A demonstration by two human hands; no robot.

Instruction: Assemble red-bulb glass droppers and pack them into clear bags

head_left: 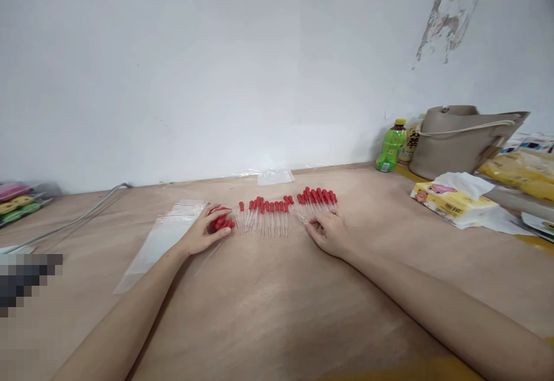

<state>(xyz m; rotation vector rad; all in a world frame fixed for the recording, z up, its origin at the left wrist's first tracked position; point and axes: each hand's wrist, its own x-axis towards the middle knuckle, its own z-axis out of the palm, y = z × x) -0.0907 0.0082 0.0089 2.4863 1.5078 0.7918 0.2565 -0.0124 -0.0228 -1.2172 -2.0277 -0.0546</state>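
Forearms (433, 297) lie nearest; at left, the left hand (199, 235) curls around loose red bulbs (223, 223), seemingly unfitted; the right hand (331, 235) seems to pinch a clear tube (300, 216); red-topped droppers (272, 206), apparently assembled, lie centre and far right of it.

Lit brightly and evenly, with a dull sheen on the smooth brown surface (259, 306) and soft shadow beside the bare left forearm (142, 294); stretched toward edges, pixelated at lower left, slightly soft.

Clear droppers with red bulbs (272, 219) lie side by side on the table (259, 300), bulbs toward the wall (194, 81).
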